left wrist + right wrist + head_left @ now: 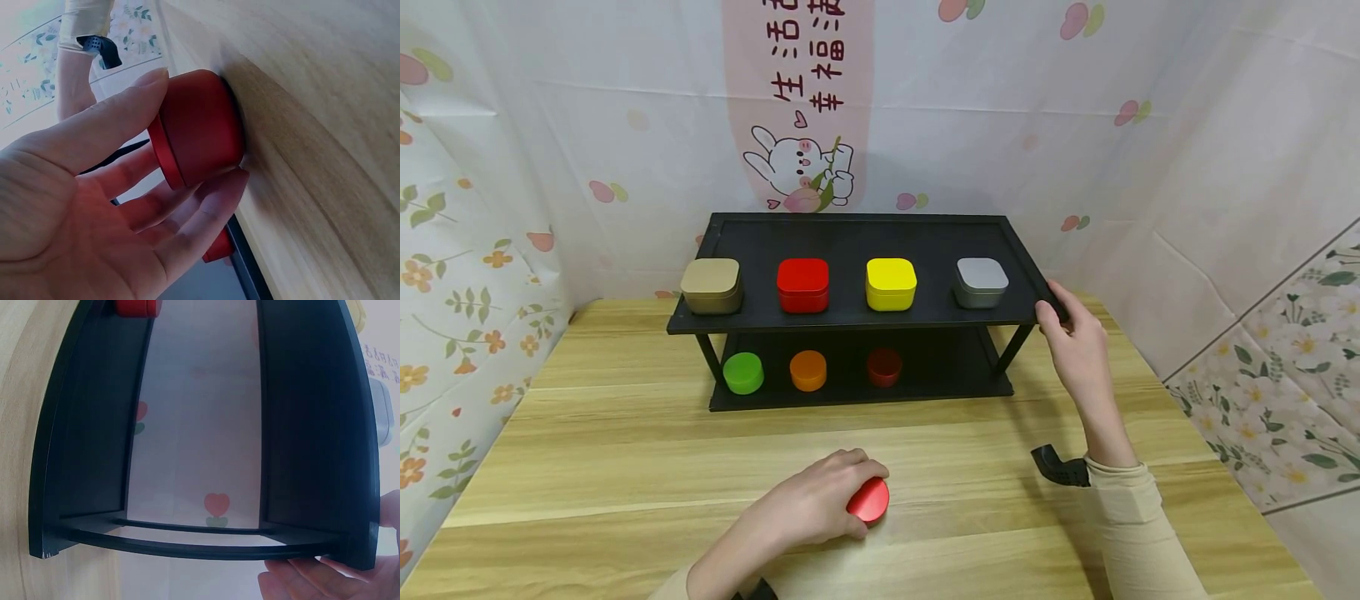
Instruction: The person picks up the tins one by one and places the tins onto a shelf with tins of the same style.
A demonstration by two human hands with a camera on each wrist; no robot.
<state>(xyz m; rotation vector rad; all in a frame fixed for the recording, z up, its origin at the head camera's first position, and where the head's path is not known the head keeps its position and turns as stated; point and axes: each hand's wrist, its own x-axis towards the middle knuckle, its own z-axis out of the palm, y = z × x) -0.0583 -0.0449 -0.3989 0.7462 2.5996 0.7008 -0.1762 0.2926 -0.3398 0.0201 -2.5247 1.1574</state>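
My left hand (816,504) holds a red round tin (870,500) low over the table's front middle, thumb on one side and fingers curled round the other. In the left wrist view the tin (199,128) shows its lid seam, and its base is at the wood surface. My right hand (1081,354) grips the right front corner of a black two-tier shelf (842,236). In the right wrist view, fingertips (284,581) reach round the end of the upper board, and the thumb side lies on its other face.
On the upper tier stand gold (711,287), red (803,286), yellow (891,285) and silver (981,283) square tins. Below are green (742,373), orange (808,371) and dark red (884,367) round tins. A wooden table (587,467) and patterned cloth (647,158) surround the shelf.
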